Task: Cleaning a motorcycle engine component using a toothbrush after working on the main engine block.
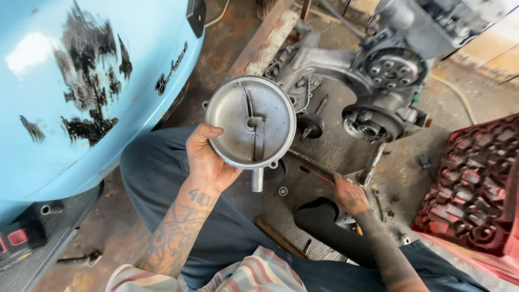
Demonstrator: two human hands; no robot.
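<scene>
My left hand (206,157) grips the rim of a round grey metal cover (250,122), its inner face with a raised rib and a short tube at the bottom turned towards me. My right hand (350,196) is low on the floor, fingers closed around a thin red-handled tool (318,175). A small gear on a shaft (310,126) lies just beyond the cover. The grey engine casing (373,81) with round openings stands on the floor behind.
A light blue scooter body panel (86,81) with worn paint fills the left. A red plastic crate (476,189) stands at the right. Small bolts and a washer (283,191) lie on the dirty floor by my knees.
</scene>
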